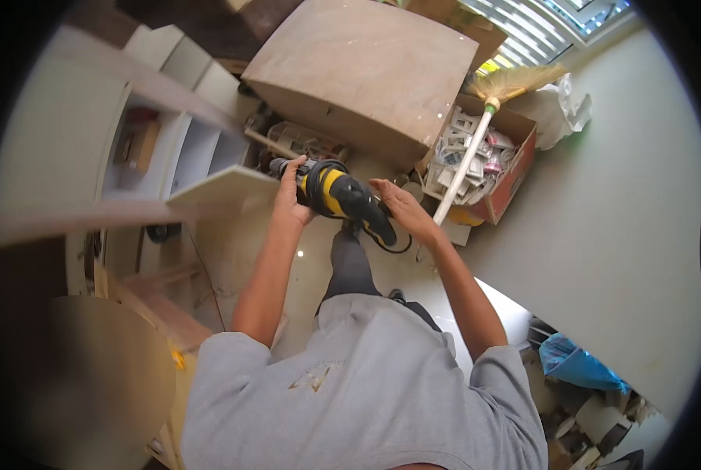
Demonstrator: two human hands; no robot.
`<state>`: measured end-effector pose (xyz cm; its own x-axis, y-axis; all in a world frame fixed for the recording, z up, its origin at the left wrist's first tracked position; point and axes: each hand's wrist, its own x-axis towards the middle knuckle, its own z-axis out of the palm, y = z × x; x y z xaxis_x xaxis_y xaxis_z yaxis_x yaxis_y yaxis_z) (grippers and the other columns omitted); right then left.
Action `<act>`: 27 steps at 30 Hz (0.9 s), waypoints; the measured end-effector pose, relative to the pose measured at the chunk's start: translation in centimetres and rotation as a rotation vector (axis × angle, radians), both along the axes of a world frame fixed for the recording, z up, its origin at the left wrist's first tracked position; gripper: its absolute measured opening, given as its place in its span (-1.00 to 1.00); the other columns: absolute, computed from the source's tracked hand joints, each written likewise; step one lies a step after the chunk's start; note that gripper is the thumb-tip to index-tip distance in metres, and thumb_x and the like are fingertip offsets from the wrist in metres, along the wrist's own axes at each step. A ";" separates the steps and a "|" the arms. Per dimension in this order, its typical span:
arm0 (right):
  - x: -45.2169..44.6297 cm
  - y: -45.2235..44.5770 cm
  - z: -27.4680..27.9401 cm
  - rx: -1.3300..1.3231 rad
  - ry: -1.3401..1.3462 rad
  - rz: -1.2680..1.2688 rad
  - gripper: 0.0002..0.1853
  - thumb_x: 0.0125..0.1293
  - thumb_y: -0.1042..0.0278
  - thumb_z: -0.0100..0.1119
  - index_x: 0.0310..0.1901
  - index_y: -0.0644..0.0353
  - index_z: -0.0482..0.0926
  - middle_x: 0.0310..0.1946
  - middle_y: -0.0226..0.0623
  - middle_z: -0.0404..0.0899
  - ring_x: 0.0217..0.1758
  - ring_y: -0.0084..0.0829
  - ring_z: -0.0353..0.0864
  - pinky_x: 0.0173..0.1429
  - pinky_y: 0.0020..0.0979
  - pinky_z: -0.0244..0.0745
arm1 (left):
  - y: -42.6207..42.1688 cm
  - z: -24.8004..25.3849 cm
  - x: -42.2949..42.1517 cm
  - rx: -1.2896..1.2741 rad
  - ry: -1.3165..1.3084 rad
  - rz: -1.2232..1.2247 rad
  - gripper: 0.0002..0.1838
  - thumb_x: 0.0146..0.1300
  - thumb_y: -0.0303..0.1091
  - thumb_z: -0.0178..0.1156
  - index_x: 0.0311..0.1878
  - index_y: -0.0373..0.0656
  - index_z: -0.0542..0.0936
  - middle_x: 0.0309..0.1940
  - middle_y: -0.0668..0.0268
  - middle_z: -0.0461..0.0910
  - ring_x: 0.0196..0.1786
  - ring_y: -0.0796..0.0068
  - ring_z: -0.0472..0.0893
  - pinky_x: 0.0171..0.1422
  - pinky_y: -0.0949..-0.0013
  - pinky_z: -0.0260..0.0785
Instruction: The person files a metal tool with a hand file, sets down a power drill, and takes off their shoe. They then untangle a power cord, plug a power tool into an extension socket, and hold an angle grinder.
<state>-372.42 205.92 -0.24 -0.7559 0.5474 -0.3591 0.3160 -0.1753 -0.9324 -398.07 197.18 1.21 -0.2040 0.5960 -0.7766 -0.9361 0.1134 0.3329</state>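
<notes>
A yellow and black power drill is held in front of my body, its black cord wound around the middle. The metal front end points left, and the dark handle slants down to the right. My left hand is closed around the front part, thumb on top. Beside the handle, my right hand has its fingers stretched out and holds nothing. Whether its fingertips touch the drill or the loop of cord, I cannot tell.
Ahead stands a large wooden cabinet. To its right, a cardboard box holds several white fittings, with a broom leaning across it. Open shelving stands left, a pale panel right, with a blue bag below.
</notes>
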 end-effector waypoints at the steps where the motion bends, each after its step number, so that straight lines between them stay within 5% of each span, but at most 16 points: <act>1: -2.2 2.3 -0.2 0.022 -0.009 -0.031 -0.16 0.65 -0.38 -0.24 0.46 0.35 0.43 0.38 -0.02 0.53 0.47 -0.20 0.48 0.48 -0.30 0.38 | 3.4 -0.7 -2.4 -0.039 -0.029 -0.014 -0.53 0.21 0.06 0.43 0.01 -0.08 0.68 -0.10 0.19 0.78 -0.04 0.13 0.77 0.25 -0.17 0.60; 2: -4.4 4.9 -0.5 0.052 -0.014 -0.060 -0.16 0.65 -0.38 -0.24 0.44 0.36 0.44 0.40 0.03 0.51 0.51 -0.14 0.44 0.54 -0.29 0.32 | 6.8 -2.4 -4.8 -0.073 0.002 -0.038 -0.48 0.19 0.13 0.46 0.05 -0.03 0.68 -0.07 0.20 0.79 0.05 0.09 0.74 0.37 -0.34 0.46; 4: -8.7 9.5 -4.6 0.259 -0.009 -0.159 -0.20 0.67 -0.32 -0.23 0.41 0.39 0.44 0.44 0.11 0.44 0.60 -0.03 0.32 0.65 -0.21 0.19 | 14.2 -6.5 -9.9 -0.149 -0.006 -0.039 -0.45 0.20 0.16 0.45 0.08 -0.04 0.67 -0.05 0.19 0.78 0.04 0.08 0.74 0.35 -0.32 0.48; 6: -11.2 12.9 -3.0 0.337 -0.044 -0.167 -0.19 0.52 -0.24 0.16 0.47 0.35 0.35 0.48 0.11 0.37 0.62 -0.01 0.28 0.65 -0.18 0.21 | 19.7 -5.3 -11.3 -0.142 0.004 -0.124 -0.47 0.27 0.14 0.41 0.12 -0.04 0.64 -0.03 0.18 0.78 0.05 0.09 0.74 0.33 -0.28 0.52; 8: -13.8 17.3 -6.3 0.376 -0.151 -0.174 -0.07 0.29 -0.08 0.47 0.52 0.27 0.26 0.45 0.13 0.37 0.55 0.10 0.37 0.58 -0.10 0.32 | 26.6 -9.8 -13.8 -0.124 0.105 -0.080 -0.54 0.34 0.12 0.37 0.06 -0.04 0.67 -0.04 0.21 0.78 0.01 0.15 0.76 0.23 -0.19 0.59; 11: -16.3 22.9 -10.9 0.398 -0.287 -0.361 -0.26 0.24 0.18 0.47 0.35 0.30 0.35 0.34 0.15 0.43 0.41 0.22 0.45 0.46 -0.01 0.43 | 35.3 -15.3 -15.9 -0.238 0.118 -0.136 -0.40 0.24 0.03 0.50 0.20 -0.11 0.56 0.03 0.16 0.75 -0.07 0.15 0.79 0.09 -0.07 0.70; 15: -17.3 29.4 -17.7 0.293 -0.420 -0.423 -0.31 0.20 0.14 0.51 0.24 0.37 0.44 0.22 0.19 0.52 0.37 0.15 0.49 0.45 -0.07 0.40 | 44.6 -20.7 -13.8 -0.389 0.341 0.028 -0.18 0.11 -0.13 0.61 0.32 -0.36 0.46 0.22 -0.02 0.61 0.00 0.06 0.76 -0.02 -0.11 0.73; 20: -15.4 31.0 -17.6 0.454 -0.535 -0.363 -0.21 0.38 -0.08 0.37 0.40 0.40 0.39 0.35 0.23 0.49 0.38 0.14 0.54 0.46 -0.07 0.43 | 47.8 -21.8 -10.6 -0.525 0.853 -0.211 -0.03 0.04 -0.08 0.62 0.39 -0.46 0.39 0.43 -0.25 0.39 0.36 -0.13 0.56 0.39 0.00 0.55; 23: -13.1 28.9 -16.1 0.501 -0.499 -0.388 -0.23 0.46 -0.13 0.27 0.48 0.29 0.37 0.45 0.19 0.42 0.49 0.17 0.43 0.56 -0.05 0.33 | 46.9 -23.3 -10.2 -0.605 1.370 -0.302 -0.31 0.02 -0.11 0.63 0.08 -0.48 0.65 0.08 -0.07 0.70 -0.07 0.21 0.78 -0.05 0.26 0.67; 26: -6.0 23.9 -14.8 0.437 -0.408 -0.417 -0.27 0.45 -0.04 0.31 0.47 0.28 0.39 0.43 0.19 0.43 0.49 0.16 0.44 0.55 -0.08 0.34 | 41.6 -18.4 -10.7 -0.311 1.073 -0.453 -0.22 0.20 -0.06 0.46 0.38 -0.35 0.49 0.37 -0.19 0.45 0.53 -0.09 0.34 0.60 0.07 0.24; 27: -2.8 22.4 -14.6 0.441 -0.418 -0.405 -0.29 0.45 0.02 0.33 0.47 0.27 0.39 0.43 0.18 0.45 0.49 0.14 0.45 0.55 -0.08 0.35 | 38.9 -14.7 -8.7 -0.296 1.151 -0.357 -0.25 0.23 -0.07 0.43 0.38 -0.33 0.50 0.35 -0.17 0.47 0.50 -0.07 0.37 0.59 0.05 0.25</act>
